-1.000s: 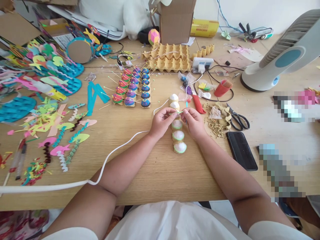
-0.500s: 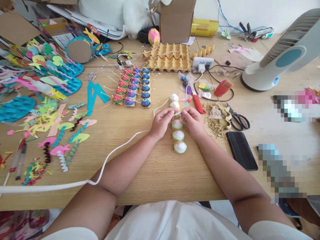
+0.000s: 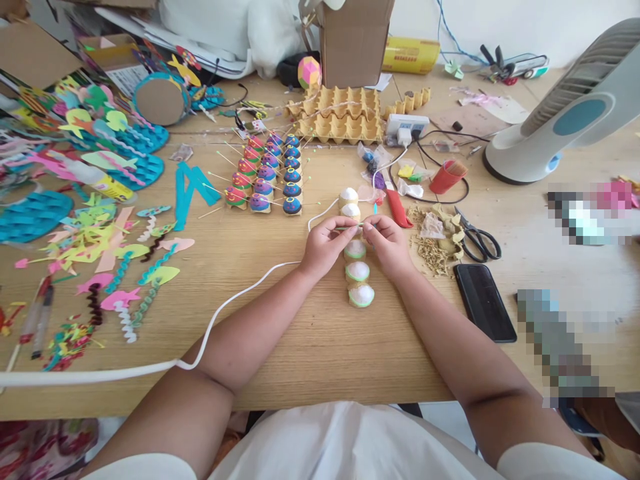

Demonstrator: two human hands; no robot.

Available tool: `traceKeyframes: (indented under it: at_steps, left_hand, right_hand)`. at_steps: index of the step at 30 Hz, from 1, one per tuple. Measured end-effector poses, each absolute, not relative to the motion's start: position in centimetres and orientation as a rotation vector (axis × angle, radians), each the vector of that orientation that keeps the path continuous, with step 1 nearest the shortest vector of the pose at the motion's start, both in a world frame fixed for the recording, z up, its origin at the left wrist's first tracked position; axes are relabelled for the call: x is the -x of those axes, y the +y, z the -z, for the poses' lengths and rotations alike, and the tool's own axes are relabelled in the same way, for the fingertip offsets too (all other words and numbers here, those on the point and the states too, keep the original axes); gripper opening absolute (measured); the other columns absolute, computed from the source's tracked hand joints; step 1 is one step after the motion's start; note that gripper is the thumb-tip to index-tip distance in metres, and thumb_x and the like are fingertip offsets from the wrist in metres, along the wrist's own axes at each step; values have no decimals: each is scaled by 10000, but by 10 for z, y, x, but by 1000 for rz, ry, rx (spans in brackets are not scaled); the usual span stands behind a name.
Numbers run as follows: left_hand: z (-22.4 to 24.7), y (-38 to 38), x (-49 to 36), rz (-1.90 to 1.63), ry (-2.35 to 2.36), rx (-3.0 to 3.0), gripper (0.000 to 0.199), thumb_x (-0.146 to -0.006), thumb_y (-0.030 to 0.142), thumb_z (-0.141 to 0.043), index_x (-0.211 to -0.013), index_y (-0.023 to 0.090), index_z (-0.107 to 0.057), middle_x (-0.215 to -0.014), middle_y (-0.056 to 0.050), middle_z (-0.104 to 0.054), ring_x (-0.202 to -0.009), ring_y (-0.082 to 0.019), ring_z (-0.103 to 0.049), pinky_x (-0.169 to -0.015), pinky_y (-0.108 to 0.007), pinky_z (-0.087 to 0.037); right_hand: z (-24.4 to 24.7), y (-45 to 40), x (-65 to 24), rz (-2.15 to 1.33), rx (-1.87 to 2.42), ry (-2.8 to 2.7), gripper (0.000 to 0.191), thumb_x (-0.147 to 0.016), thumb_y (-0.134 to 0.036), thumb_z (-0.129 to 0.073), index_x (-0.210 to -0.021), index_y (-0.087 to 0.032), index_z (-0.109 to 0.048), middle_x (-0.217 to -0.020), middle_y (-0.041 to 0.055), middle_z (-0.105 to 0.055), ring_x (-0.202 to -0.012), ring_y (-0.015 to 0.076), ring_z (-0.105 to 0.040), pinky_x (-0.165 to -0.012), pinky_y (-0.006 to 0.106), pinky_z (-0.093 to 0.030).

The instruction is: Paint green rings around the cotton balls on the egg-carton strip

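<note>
Centrally, the left hand (image 3: 324, 248) and right hand (image 3: 389, 248) pinch a thin green strip (image 3: 350, 229) narrowly between them, over a row of white domes (image 3: 357, 271); the strip is presumably light, soft and easily torn, best taken near its ends, while the domes look liable to dent; below, a wood-grain counter (image 3: 320, 347); at upper right, a fan (image 3: 565, 123); at top, a pale wall (image 3: 420, 20)
</note>
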State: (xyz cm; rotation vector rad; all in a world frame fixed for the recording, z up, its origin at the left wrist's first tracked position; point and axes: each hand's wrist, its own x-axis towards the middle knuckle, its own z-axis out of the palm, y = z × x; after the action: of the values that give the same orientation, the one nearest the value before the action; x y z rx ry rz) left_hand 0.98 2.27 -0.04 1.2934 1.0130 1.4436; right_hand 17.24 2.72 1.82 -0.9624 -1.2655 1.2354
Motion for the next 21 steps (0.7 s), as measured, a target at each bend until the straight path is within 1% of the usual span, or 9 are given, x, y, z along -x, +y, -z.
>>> traceKeyframes:
  at_steps: [3, 9, 16, 21]
  left_hand:
    - [0, 22, -10, -1448, 1023, -1317, 266, -882, 457, -845, -992, 214, -841, -997, -61, -844, -799, -155, -732, -712, -271, -572]
    - [-2, 22, -10, -1469, 1031, -1322, 315, -881, 510, -852, -985, 213, -837, -1003, -66, -848, -817, -164, -753, -719, -278, -584]
    - [-2, 22, -9, -1478, 1032, -1364, 313, -895, 507, -842, -998, 211, -849, -1048, -80, -855, -934, -191, -783, -782, -287, -599]
    - [1, 24, -10, -1492, 998, -1345, 353, -896, 525, -848, -1075, 220, -840, -1094, -72, -860, -962, -191, -793, -817, -297, -614]
  right_hand:
    - [-19, 27, -172, -1234, 951, -1280, 478, -800, -678, -852, -822, -234, -678, -714, -44, -553, -651, 116, -417, -648, 294, -385]
    - [-18, 27, -173, -1204, 968, -1295, 475, -813, -675, -847, -825, -224, -698, -727, -42, -578, -657, 112, -432, -661, 293, -394]
    - [-18, 27, -174, -1129, 1004, -1353, 481, -832, -700, -820, -842, -227, -728, -797, -7, -665, -744, 145, -527, -723, 312, -441]
    - [-16, 26, -173, -1112, 994, -1399, 466, -864, -686, -795, -854, -225, -726, -783, -19, -635, -739, 140, -516, -727, 313, -422]
